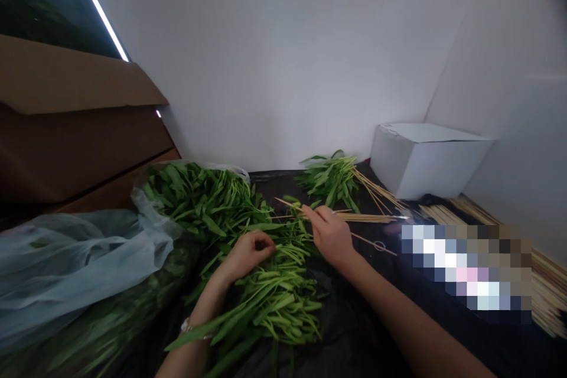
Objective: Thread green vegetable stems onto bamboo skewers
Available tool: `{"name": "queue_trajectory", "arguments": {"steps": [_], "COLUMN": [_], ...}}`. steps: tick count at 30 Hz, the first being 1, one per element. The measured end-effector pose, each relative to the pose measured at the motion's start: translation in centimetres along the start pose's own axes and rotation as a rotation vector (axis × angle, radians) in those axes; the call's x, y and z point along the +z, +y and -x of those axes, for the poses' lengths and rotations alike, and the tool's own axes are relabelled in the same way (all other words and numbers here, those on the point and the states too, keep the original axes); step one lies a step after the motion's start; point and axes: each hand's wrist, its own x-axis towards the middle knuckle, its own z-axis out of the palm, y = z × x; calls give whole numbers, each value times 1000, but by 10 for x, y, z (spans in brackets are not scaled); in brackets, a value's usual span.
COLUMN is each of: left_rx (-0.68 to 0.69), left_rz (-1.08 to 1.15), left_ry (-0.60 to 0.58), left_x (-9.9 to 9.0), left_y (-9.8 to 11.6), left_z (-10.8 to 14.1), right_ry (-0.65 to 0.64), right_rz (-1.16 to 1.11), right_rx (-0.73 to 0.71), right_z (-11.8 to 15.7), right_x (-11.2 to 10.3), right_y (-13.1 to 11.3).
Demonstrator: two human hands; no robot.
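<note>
Left hand [247, 253] curled on greens [274, 295], right hand [330, 236] pinching a skewer [287, 205]

Left hand's fingers bend down over the heap, knuckles up, with a thin bracelet [188, 326] at the wrist; whether they grip any stems I cannot tell. Right hand's thumb and forefinger press together on the thin bamboo skewer, which points toward the upper left. Long, narrow-leaved greens lie heaped across the middle of the frame, on a black plastic sheet [358, 336]. A pale blue plastic bag [75, 260] sits at the left of the heap. A smaller bunch of greens [330, 180] lies at upper center, with skewers fanning out to its right. More skewers [549, 295] lie along the right edge, partly behind a pixelated patch [460, 269]. A white box [425, 159] stands at upper right, and a brown cardboard box [75, 124] fills the upper left.
</note>
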Motion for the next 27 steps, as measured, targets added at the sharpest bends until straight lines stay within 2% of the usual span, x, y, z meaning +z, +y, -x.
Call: {"name": "queue_trajectory", "arguments": {"steps": [5, 8, 14, 19, 27], "left_rx": [-72, -129, -166, -125, -125], "left_rz": [332, 469, 649, 611, 602], "left_ry": [299, 405, 434, 460, 483], "left_x": [-1, -3, -2, -1, 0], "left_y": [5, 5, 1, 1, 2], "left_z": [-7, -8, -8, -8, -7], "right_ry": [-90, -136, -234, -304, -344], "right_rz": [39, 50, 36, 29, 33], "right_rx": [-80, -116, -142, -123, -117], "right_z": [4, 6, 8, 9, 9], "right_x": [2, 4, 4, 3, 3], "right_y": [-7, -12, -22, -26, -28]}}
